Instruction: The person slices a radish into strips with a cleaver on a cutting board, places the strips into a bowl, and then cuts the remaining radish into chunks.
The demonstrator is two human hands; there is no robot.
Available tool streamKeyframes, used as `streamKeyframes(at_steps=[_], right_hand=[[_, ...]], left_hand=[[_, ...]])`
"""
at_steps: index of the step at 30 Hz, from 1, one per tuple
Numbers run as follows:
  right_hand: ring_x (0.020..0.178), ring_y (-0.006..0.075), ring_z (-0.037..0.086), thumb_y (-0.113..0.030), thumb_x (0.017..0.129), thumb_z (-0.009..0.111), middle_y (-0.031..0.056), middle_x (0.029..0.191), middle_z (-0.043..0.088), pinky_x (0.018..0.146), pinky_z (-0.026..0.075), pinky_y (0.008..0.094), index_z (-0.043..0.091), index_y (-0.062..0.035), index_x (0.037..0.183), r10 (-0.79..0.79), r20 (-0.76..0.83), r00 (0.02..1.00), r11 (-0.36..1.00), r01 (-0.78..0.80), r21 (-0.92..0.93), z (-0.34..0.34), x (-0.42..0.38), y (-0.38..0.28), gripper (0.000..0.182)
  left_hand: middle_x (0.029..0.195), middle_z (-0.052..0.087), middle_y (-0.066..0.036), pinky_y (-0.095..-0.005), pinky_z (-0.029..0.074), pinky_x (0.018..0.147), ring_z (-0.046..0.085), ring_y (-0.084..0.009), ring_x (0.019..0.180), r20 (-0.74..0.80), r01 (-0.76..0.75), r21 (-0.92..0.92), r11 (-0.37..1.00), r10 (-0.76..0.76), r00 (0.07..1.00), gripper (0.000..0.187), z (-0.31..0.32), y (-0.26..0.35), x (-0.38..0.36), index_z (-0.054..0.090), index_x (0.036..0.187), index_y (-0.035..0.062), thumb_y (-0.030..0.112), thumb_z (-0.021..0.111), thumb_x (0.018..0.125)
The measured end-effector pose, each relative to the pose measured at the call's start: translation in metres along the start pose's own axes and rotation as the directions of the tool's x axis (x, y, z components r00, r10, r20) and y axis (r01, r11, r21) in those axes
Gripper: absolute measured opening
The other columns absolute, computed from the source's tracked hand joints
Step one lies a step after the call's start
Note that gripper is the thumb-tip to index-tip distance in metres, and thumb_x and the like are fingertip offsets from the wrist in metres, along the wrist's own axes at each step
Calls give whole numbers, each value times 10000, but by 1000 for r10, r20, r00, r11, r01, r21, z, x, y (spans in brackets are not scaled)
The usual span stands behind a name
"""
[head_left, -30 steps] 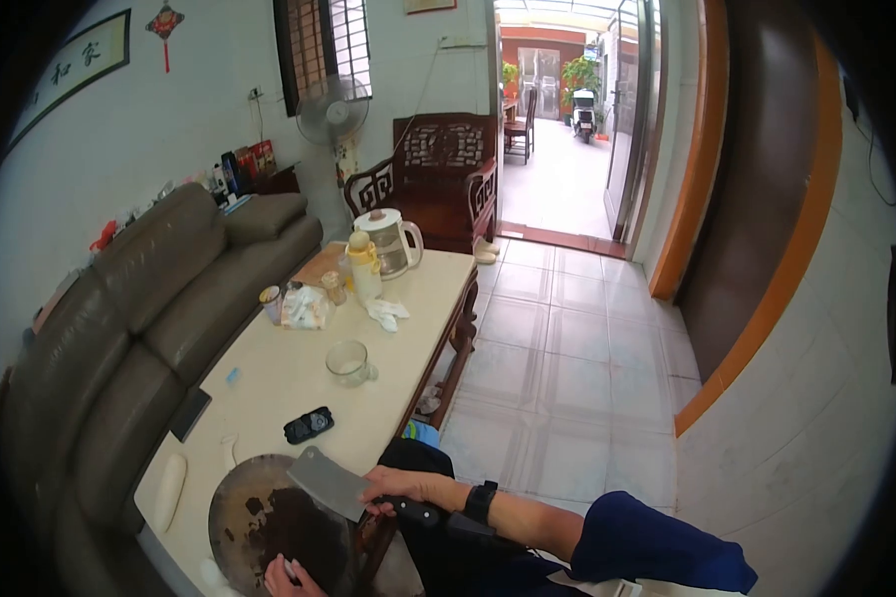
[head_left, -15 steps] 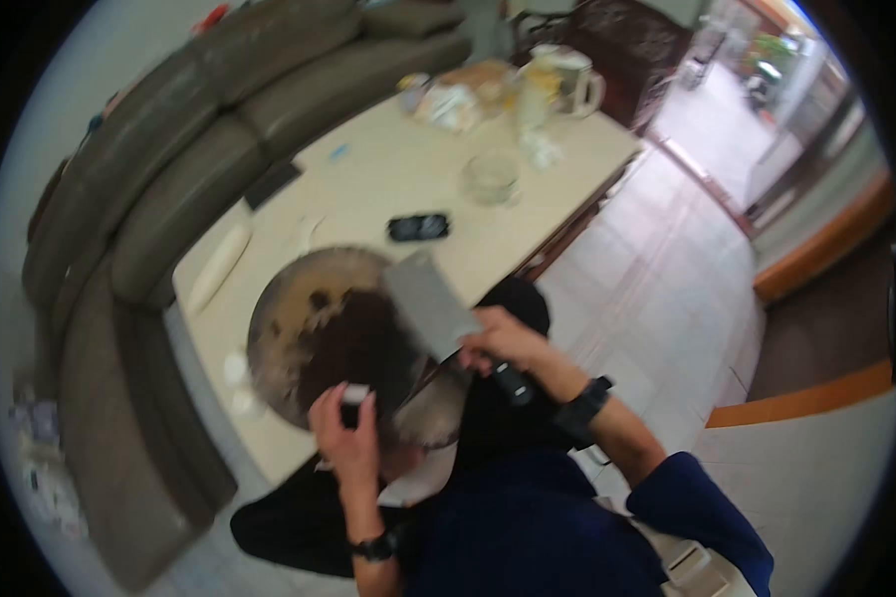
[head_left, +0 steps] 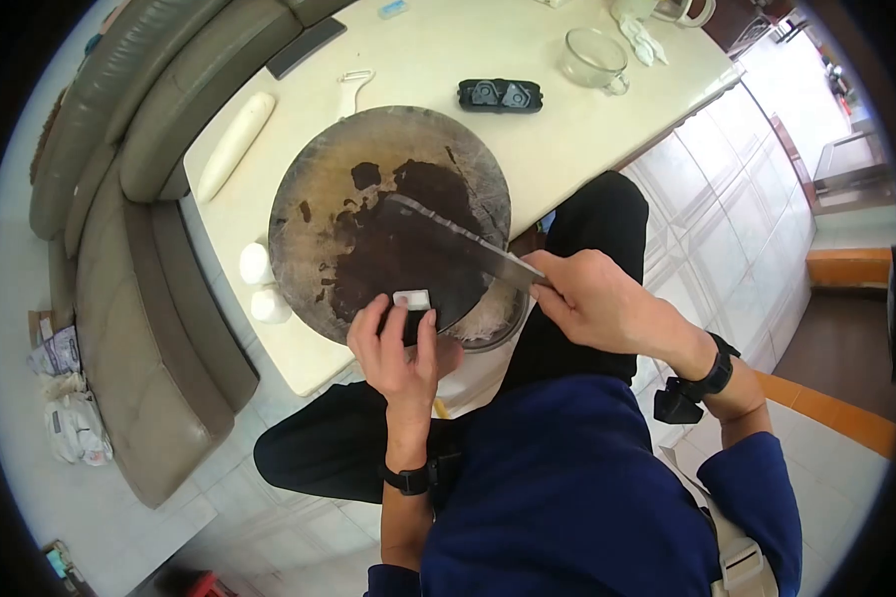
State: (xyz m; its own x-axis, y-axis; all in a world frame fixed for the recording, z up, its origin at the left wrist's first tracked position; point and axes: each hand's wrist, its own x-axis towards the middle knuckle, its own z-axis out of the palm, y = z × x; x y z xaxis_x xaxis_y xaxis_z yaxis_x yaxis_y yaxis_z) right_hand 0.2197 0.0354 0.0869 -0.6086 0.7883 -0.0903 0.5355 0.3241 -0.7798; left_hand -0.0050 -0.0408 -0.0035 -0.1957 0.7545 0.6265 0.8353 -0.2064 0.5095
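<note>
My right hand (head_left: 592, 298) grips a cleaver (head_left: 458, 239), its handle hidden in the fist. The blade appears nearly edge-on, reaching leftward over the round cutting board (head_left: 299, 179). Dark wet patches cover much of that board. At its near edge, the fingers of my left hand (head_left: 398, 353) are bent around a small white block-like piece (head_left: 411, 298) with black showing beneath it. Just left of the board sit two white rounded pieces (head_left: 256, 264). A long white radish (head_left: 237, 147) lies farther left on the table.
On the pale table (head_left: 398, 60), behind the board, are a white peeler (head_left: 350, 95), a black case-like object (head_left: 500, 96) and a glass cup (head_left: 594, 60). A container (head_left: 488, 326) with pale scraps shows below the board's near right edge. A sofa (head_left: 159, 298) stands left.
The view has tilted down, bringing the board and hands closer. The cleaver's blade has turned from broadside to nearly edge-on and swung over the board. My left hand keeps its grip.
</note>
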Motion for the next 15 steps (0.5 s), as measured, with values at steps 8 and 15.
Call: streamKeyframes(at_steps=[8,15], right_hand=[[592,349,608,-15,725,607,165,670,566,507,469,419,534,32,935,-241,214,947,918,294,-268,4,16,-14,227],[568,346,612,-17,689,620,192,656,540,463,456,404,490,73,844,-264,347,900,898,361,-253,2,28,-20,221]], left_hand=[[974,623,-155,-413,489,807,600,-325,909,70,-159,-13,987,159,985,210,9,-11,-8,678,915,-41,-45,735,713],[924,668,-153,-473,505,812,647,-343,849,83,-182,54,982,177,981,168,8,-17,-12,684,871,-20,17,682,708]])
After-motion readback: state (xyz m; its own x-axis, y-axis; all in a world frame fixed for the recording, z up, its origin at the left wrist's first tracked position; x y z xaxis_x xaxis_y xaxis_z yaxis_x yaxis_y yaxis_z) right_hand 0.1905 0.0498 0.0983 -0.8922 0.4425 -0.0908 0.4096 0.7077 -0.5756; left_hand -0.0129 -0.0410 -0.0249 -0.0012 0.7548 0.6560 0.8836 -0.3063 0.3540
